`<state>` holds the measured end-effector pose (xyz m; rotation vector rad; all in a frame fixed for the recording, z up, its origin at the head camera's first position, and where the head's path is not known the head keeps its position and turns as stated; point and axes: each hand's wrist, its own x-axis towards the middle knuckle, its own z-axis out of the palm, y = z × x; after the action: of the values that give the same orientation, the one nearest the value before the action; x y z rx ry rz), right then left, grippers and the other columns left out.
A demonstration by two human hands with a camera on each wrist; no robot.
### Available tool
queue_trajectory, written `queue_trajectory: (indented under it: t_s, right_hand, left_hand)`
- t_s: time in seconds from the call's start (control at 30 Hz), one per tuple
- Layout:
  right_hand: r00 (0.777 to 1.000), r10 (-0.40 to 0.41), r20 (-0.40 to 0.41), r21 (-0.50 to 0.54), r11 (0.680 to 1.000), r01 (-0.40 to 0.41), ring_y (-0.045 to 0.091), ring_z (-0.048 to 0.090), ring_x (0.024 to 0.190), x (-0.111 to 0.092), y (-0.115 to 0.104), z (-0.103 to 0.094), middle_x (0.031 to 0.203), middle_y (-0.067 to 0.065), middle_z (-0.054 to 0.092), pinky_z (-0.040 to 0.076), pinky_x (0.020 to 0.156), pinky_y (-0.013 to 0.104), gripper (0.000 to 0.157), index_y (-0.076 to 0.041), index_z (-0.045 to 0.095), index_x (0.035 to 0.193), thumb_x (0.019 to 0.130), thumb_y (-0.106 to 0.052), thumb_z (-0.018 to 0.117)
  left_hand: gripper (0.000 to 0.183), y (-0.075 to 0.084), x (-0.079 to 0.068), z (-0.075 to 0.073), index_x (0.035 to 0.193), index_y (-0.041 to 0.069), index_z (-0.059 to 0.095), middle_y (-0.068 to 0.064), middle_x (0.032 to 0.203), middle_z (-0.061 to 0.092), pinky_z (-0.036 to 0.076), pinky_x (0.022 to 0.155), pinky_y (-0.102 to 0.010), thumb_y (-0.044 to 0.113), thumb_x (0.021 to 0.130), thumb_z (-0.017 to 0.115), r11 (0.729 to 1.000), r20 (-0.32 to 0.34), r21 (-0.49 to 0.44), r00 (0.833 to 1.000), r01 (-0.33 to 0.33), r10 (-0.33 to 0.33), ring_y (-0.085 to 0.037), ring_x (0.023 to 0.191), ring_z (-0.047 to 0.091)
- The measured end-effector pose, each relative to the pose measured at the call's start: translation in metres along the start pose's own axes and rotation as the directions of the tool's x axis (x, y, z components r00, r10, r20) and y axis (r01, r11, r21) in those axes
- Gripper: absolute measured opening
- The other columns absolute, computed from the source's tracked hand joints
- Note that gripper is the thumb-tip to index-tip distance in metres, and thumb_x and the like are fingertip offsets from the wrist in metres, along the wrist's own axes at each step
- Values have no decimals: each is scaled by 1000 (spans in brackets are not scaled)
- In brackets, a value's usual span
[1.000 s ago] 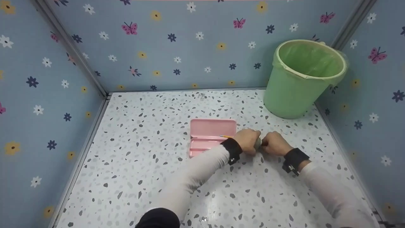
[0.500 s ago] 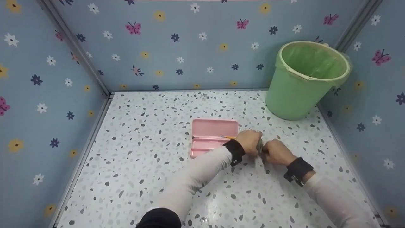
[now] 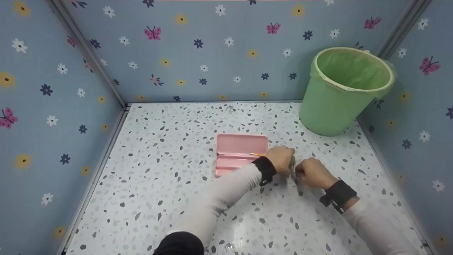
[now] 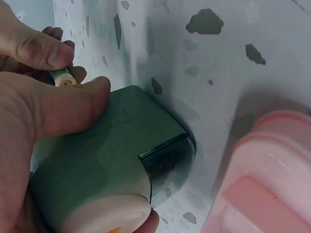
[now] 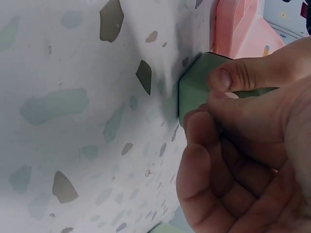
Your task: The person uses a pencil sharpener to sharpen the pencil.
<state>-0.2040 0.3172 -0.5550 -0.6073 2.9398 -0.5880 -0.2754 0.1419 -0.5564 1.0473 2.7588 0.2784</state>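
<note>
My left hand (image 3: 281,159) grips a green hand-crank pencil sharpener (image 4: 97,145) with a dark see-through drawer, held close over the table. A cream ring (image 4: 109,213) surrounds its front, with a bit of orange showing there. From that side a yellow pencil (image 3: 256,154) with a blue end sticks out over the pink pencil case (image 3: 242,144), partly hidden by the left hand. At the sharpener's back, my right hand (image 3: 315,173) pinches the small crank handle (image 4: 63,77) between thumb and fingers. The pencil case lies with its lid raised, left of both hands.
A green waste bin (image 3: 329,109) with a green liner stands at the back right corner of the speckled white table (image 3: 170,152). Blue flowered panels (image 3: 212,46) enclose the table at the back and on both sides.
The right hand has shifted a little down and toward me at the crank handle. The left hand keeps its grip on the sharpener. The whole head view has shifted slightly.
</note>
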Motion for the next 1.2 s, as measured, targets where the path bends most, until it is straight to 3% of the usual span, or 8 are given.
queue_trajectory:
  t_s: [0.1, 0.3, 0.47, 0.57, 0.67, 0.87, 1.2]
  right_hand:
    - [1000, 5, -15, 4, 1000, -5, 9, 52, 58, -2, 0, -4, 65, -4, 71, 44, 59, 29, 13, -9, 85, 81, 88, -2, 78]
    - [999, 3, -44, -3, 1000, -3, 13, 64, 64, 0, -4, -19, 77, 4, 82, 56, 65, 37, 8, -7, 88, 91, 90, -4, 80]
    - [998, -4, -62, -10, 1000, 4, 21, 73, 66, 4, -7, -32, 84, 10, 85, 63, 65, 43, 8, -5, 89, 96, 91, -3, 83]
    - [998, -14, -66, -32, 999, 12, 26, 78, 72, 6, -7, -36, 85, 9, 86, 65, 72, 49, 9, -6, 89, 96, 89, -3, 84]
    - [997, -15, -70, -44, 999, 11, 27, 79, 75, 8, -7, -38, 84, 7, 86, 65, 76, 50, 9, -7, 89, 93, 86, -3, 86]
    - [994, -59, -87, -79, 996, 52, 19, 73, 67, 13, -7, -43, 76, 1, 83, 60, 67, 44, 10, -11, 89, 83, 79, -3, 93]
    - [990, -81, -116, -110, 992, 68, 20, 73, 65, 18, -4, -51, 71, 0, 81, 60, 64, 46, 14, -14, 86, 76, 80, -2, 92]
  left_hand:
    - [44, 1, 1, 0, 121, 17, 70, -1, 106, 77, 65, 83, -36, 30, 84, 91, 1000, 18, -6, 1000, 3, -3, -18, 90, 72]
    - [44, -1, 2, -2, 124, 19, 70, 0, 108, 76, 64, 86, -35, 28, 86, 90, 1000, 44, -16, 999, 19, -18, -18, 92, 70]
    - [43, -2, -1, -4, 125, 17, 70, -1, 109, 77, 63, 84, -35, 27, 87, 89, 999, 20, -45, 1000, -2, 3, -18, 91, 71]
    - [40, -2, -4, -4, 123, 16, 70, -1, 107, 78, 63, 81, -34, 25, 88, 88, 998, 3, -68, 1000, -17, 18, -18, 89, 71]
    - [38, -2, -6, -3, 122, 16, 70, -1, 105, 77, 62, 80, -34, 25, 89, 88, 997, -10, -76, 999, -32, 31, -19, 88, 71]
    - [39, -4, -7, -3, 123, 16, 68, -1, 108, 77, 64, 83, -34, 25, 90, 87, 997, -11, -49, 998, -54, 54, -19, 91, 72]
    - [47, -6, -5, -3, 127, 15, 66, -3, 111, 77, 64, 82, -35, 24, 86, 88, 996, 2, -3, 996, -87, 87, -18, 89, 70]
